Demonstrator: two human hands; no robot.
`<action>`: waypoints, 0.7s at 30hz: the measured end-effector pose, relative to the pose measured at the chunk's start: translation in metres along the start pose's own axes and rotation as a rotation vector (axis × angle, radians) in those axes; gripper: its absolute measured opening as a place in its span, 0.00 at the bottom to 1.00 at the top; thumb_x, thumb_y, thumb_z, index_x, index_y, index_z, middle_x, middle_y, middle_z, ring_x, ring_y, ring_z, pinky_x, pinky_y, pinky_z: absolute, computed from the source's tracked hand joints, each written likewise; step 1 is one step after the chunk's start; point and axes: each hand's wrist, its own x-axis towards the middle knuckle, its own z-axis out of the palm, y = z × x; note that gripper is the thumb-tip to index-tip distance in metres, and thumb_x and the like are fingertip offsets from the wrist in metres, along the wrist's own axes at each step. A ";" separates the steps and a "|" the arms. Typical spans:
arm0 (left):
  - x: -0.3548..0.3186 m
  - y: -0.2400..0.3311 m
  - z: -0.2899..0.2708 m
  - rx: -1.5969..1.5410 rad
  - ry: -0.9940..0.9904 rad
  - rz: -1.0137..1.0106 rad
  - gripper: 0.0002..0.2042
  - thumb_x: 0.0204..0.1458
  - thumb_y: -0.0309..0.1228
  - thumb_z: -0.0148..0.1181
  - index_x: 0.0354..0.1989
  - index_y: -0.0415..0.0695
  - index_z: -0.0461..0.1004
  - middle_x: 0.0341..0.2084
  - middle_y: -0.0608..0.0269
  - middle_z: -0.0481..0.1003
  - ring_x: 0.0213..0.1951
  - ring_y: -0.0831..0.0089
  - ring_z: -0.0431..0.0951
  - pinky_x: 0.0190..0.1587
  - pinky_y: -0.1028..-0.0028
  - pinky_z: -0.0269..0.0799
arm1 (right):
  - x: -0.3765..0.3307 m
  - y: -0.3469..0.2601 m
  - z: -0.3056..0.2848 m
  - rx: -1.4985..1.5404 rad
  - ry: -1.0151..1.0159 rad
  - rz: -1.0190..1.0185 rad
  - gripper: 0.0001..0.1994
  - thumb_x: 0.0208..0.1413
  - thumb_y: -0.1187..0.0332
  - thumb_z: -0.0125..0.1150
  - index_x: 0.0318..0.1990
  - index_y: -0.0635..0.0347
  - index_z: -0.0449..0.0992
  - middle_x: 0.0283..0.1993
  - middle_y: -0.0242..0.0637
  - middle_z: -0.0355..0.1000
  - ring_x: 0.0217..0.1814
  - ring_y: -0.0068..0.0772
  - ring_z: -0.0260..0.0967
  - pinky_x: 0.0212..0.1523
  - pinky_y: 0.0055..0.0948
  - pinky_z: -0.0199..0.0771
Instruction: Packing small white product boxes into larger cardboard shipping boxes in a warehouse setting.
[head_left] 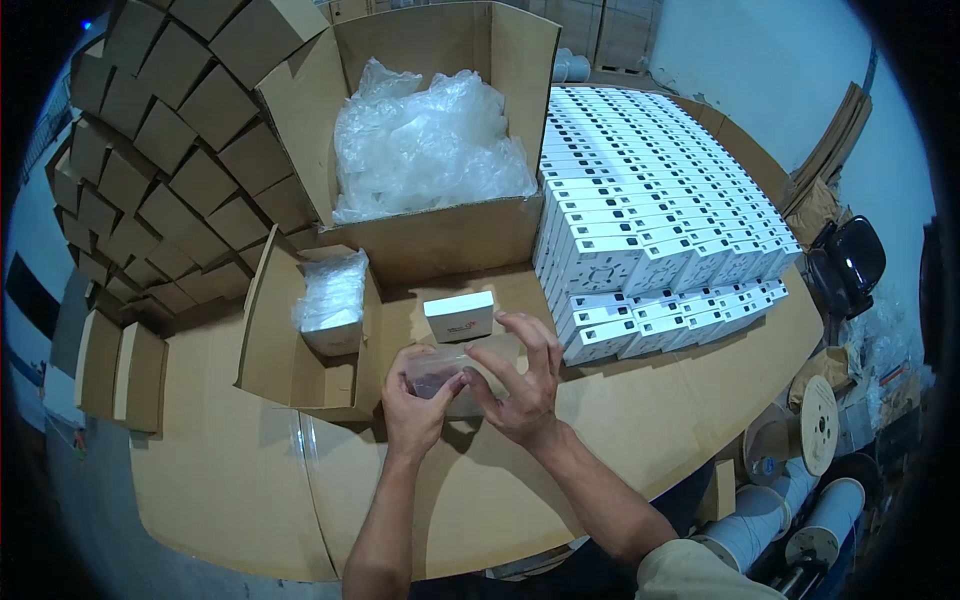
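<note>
In the head view, the left hand (413, 415) is at the middle of the frame, its thumb closed toward the curled fingers with a clear bag (436, 368) between them. The right hand (522, 395) is just to its right, its fingers loosely spread and its thumb and forefinger at the film; whether they pinch it I cannot tell. A white box (459, 317) sits just above the bag in the frame, between the small carton (262, 320) at centre left and the right fingertips.

What could go wrong: the thin film may cling to itself, so the mouth could stay shut or slip from a light grip. A hard pull could split it. The white box is close enough to the right fingers that a careless sweep might knock it over. The tall white stack (640, 205) at upper right could shift if the right forearm bumped its near edge.

Hard to make out: the bag's mouth and edges, lost in transparency and behind fingers; whether anything is inside it; the lower part of the wrapped boxes (333, 290) in the small carton; and the right upper arm, covered by a sleeve at the lower edge.
</note>
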 end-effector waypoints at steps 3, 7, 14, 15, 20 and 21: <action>-0.002 0.001 0.001 0.020 -0.020 0.016 0.21 0.48 0.19 0.72 0.49 0.39 0.71 0.41 0.63 0.77 0.43 0.75 0.79 0.46 0.74 0.76 | -0.001 0.000 0.001 -0.013 -0.026 -0.003 0.18 0.46 0.68 0.74 0.47 0.49 0.82 0.62 0.44 0.66 0.66 0.47 0.61 0.64 0.44 0.58; -0.003 -0.001 0.002 0.042 -0.049 0.027 0.19 0.49 0.18 0.69 0.49 0.39 0.71 0.40 0.62 0.78 0.44 0.76 0.79 0.46 0.74 0.77 | 0.000 0.002 0.000 -0.003 -0.062 0.014 0.18 0.45 0.67 0.75 0.47 0.49 0.82 0.62 0.43 0.66 0.66 0.47 0.60 0.64 0.45 0.57; -0.004 -0.006 0.003 -0.094 -0.062 -0.053 0.16 0.51 0.19 0.68 0.47 0.38 0.72 0.38 0.63 0.79 0.43 0.76 0.81 0.46 0.74 0.78 | 0.002 -0.003 0.000 0.034 -0.101 0.066 0.20 0.42 0.67 0.75 0.47 0.49 0.82 0.63 0.43 0.65 0.66 0.46 0.59 0.64 0.44 0.56; -0.004 -0.006 0.002 -0.086 -0.078 -0.045 0.16 0.51 0.19 0.68 0.47 0.38 0.72 0.38 0.63 0.79 0.43 0.76 0.81 0.46 0.74 0.78 | 0.003 -0.004 0.000 0.039 -0.102 0.064 0.20 0.42 0.67 0.75 0.46 0.49 0.81 0.63 0.42 0.65 0.66 0.46 0.59 0.64 0.44 0.56; -0.002 -0.005 0.002 0.022 -0.061 0.031 0.17 0.50 0.20 0.69 0.48 0.39 0.72 0.38 0.63 0.79 0.43 0.75 0.81 0.46 0.73 0.78 | 0.002 0.000 -0.001 0.065 -0.095 0.080 0.14 0.43 0.67 0.74 0.40 0.51 0.80 0.60 0.38 0.67 0.65 0.44 0.60 0.61 0.42 0.57; -0.002 -0.004 0.002 0.080 -0.036 0.093 0.18 0.49 0.21 0.70 0.48 0.39 0.72 0.38 0.63 0.79 0.43 0.74 0.81 0.46 0.73 0.78 | 0.003 -0.001 -0.001 0.049 -0.093 0.048 0.13 0.43 0.69 0.74 0.38 0.52 0.80 0.59 0.38 0.67 0.63 0.44 0.61 0.60 0.42 0.58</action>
